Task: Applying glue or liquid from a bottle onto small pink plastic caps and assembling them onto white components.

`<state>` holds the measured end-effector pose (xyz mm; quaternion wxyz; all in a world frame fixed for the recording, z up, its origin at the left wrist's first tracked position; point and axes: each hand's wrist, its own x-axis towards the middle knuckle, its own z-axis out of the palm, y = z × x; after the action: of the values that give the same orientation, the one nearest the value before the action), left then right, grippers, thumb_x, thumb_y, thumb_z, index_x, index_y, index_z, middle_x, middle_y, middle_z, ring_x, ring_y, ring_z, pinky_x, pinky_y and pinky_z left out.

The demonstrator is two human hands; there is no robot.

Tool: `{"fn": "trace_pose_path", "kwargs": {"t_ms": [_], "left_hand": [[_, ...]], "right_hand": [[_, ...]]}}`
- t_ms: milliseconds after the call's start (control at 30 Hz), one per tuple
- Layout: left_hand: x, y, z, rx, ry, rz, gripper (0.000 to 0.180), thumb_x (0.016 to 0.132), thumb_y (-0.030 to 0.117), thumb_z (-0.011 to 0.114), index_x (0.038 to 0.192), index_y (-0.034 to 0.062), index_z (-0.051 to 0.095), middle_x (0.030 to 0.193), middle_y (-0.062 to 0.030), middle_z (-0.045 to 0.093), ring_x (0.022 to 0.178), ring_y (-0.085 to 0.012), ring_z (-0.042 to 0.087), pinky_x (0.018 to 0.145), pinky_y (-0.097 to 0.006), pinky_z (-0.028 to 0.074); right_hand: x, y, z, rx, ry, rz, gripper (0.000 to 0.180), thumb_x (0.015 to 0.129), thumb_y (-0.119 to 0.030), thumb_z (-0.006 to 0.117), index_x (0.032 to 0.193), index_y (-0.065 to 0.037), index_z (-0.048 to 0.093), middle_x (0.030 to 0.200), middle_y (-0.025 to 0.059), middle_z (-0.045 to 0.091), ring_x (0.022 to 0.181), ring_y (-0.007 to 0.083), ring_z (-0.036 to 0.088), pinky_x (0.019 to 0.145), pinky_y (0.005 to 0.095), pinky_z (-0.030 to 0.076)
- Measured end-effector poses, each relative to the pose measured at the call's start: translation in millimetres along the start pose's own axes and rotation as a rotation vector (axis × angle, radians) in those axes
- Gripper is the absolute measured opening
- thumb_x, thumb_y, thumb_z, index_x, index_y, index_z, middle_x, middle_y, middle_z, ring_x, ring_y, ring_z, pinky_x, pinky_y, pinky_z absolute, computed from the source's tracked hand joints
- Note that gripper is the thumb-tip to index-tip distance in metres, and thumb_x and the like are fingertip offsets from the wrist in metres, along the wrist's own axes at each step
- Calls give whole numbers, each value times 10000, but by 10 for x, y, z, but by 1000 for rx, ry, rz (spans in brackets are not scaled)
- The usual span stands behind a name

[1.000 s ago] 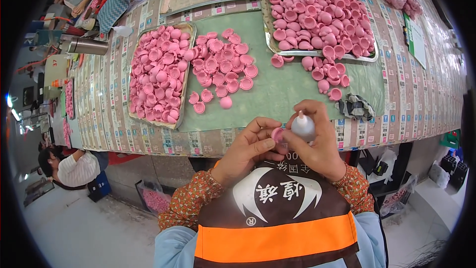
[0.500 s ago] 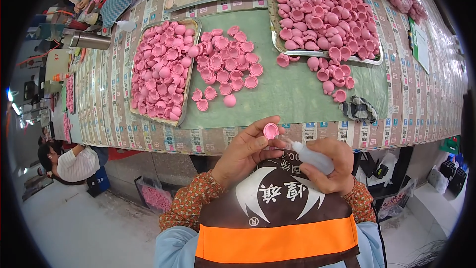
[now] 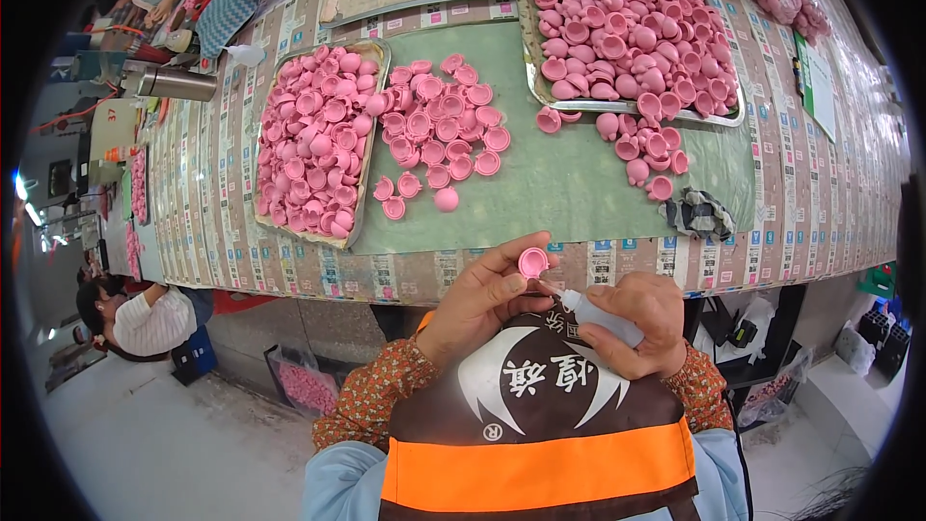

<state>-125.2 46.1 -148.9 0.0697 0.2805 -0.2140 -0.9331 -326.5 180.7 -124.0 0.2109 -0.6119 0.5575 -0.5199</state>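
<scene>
My left hand (image 3: 477,304) pinches a small pink round cap (image 3: 532,261) between thumb and fingers, held near the table's front edge. My right hand (image 3: 635,323) grips a small white squeeze bottle (image 3: 600,317), its nozzle pointing left toward the pink cap. Both hands are close to my chest, above a brown and orange vest.
A green mat (image 3: 569,183) carries loose pink caps (image 3: 439,130). A metal tray (image 3: 359,195) at left and another metal tray (image 3: 530,43) at the back right are piled with pink caps. A dark cloth (image 3: 701,213) lies at right. Another person (image 3: 140,314) crouches at lower left.
The white bottle has come down from upright in front of the cap to lie lower at the right. My left hand has turned the pink cap open side up.
</scene>
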Motion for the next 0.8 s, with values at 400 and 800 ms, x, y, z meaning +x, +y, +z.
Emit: {"fn": "trace_pose_path", "kwargs": {"t_ms": [400,800], "left_hand": [[-12,10,23,46,12,-37,549,980,162,595,1475,66,380,1372,-114,531,1127,-173,610,962,-327,547],[-55,1,19,-69,57,-52,534,1010,222,551,1459,19,347,1312,-147,555,1103,-227,634,964,-346,544]], "right_hand": [[-23,33,20,-19,-58,6,359,669,-96,803,965,-18,616,861,145,720,560,257,635,498,344,472],[-190,54,6,316,73,413,555,747,-138,818,1203,2,534,1155,120,588,1019,174,606,858,304,484]]}}
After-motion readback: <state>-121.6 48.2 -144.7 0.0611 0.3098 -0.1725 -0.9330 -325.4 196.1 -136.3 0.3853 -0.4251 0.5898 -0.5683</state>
